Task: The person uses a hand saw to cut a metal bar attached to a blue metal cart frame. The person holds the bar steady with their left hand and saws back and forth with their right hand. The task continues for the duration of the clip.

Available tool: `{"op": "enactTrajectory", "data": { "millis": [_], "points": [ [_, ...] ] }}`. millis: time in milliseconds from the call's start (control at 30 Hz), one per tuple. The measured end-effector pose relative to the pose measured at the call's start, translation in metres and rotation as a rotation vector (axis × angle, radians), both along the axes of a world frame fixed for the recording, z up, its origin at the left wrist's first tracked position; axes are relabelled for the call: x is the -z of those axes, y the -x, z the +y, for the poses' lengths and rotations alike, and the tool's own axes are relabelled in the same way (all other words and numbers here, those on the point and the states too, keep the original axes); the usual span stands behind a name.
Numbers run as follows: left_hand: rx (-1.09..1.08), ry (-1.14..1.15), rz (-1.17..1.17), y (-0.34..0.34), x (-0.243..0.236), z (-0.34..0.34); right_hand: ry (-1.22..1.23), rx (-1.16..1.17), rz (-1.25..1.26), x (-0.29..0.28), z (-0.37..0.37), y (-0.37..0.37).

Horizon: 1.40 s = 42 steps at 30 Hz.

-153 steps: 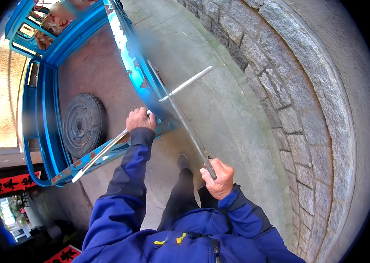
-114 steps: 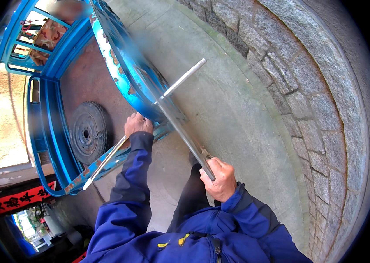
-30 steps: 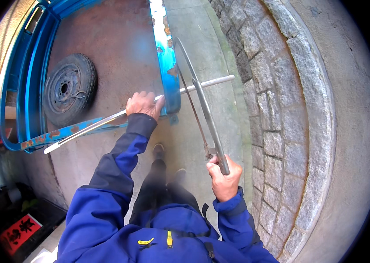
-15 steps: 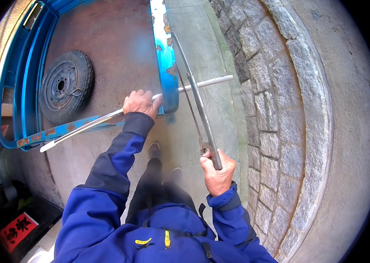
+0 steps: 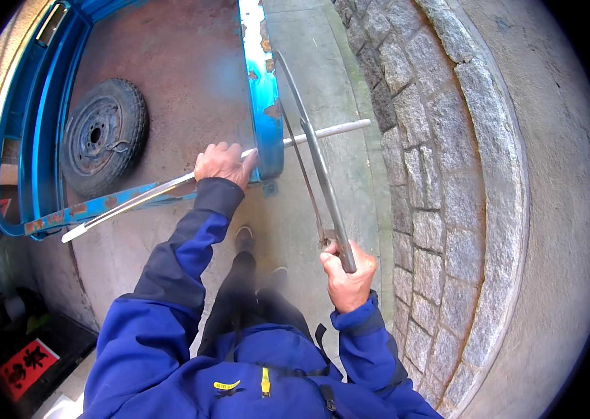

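My left hand point(image 5: 224, 165) grips a long pale rod point(image 5: 340, 128) at the near end of the blue cart's rusty side rail point(image 5: 266, 105). The rod lies slantwise across the cart's near corner, its right part sticking out beyond the rail. My right hand point(image 5: 349, 281) is closed round the handle end of a metal hacksaw point(image 5: 321, 166), held upright in the picture just right of the rail. The saw's thin blade crosses the rod outside the cart; whether they touch I cannot tell for certain.
A spare wheel point(image 5: 119, 119) lies on the rusty cart bed point(image 5: 176, 77). A rough stone wall point(image 5: 462, 174) runs along the right, beside the concrete ground point(image 5: 323, 70). At lower left are a red paper sign point(image 5: 27, 368) and dark clutter. My feet stand below the cart's near edge.
Since the oldest frames, the view has shifted and the saw stands more upright across the rod. Over the last second, the saw and my right hand have moved slightly forward and left.
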<state>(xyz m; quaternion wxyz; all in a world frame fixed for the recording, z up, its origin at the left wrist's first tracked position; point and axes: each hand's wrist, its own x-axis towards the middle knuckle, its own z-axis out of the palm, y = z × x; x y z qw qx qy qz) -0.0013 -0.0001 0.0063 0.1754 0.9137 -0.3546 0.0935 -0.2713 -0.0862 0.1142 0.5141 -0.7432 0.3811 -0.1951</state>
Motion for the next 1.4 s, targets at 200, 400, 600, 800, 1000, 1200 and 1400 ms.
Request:
{"op": "enactTrajectory", "data": {
  "millis": [200, 400, 600, 800, 1000, 1200, 1400],
  "points": [
    [0.0, -0.006, -0.026, -0.001, 0.001, -0.002, -0.08, 0.034, -0.001, -0.002, -0.004, -0.01],
    [-0.003, 0.023, -0.019, 0.0, 0.005, -0.001, -0.016, 0.018, 0.018, -0.001, 0.003, 0.001],
    [0.004, 0.023, 0.009, 0.0, 0.0, -0.001, -0.03, 0.002, -0.01, -0.003, -0.006, -0.024],
    [0.004, 0.011, 0.004, 0.0, 0.001, -0.002, 0.022, 0.004, 0.009, -0.003, 0.002, -0.004],
    [-0.003, -0.002, 0.008, 0.001, 0.001, 0.002, 0.066, -0.01, -0.006, 0.003, -0.001, -0.013],
    [0.009, -0.007, 0.007, -0.001, 0.002, 0.0, -0.004, 0.008, 0.002, 0.0, 0.003, -0.011],
    [0.003, 0.008, 0.027, 0.0, 0.001, 0.001, 0.058, -0.01, -0.004, 0.004, 0.009, -0.003]
  ]
}}
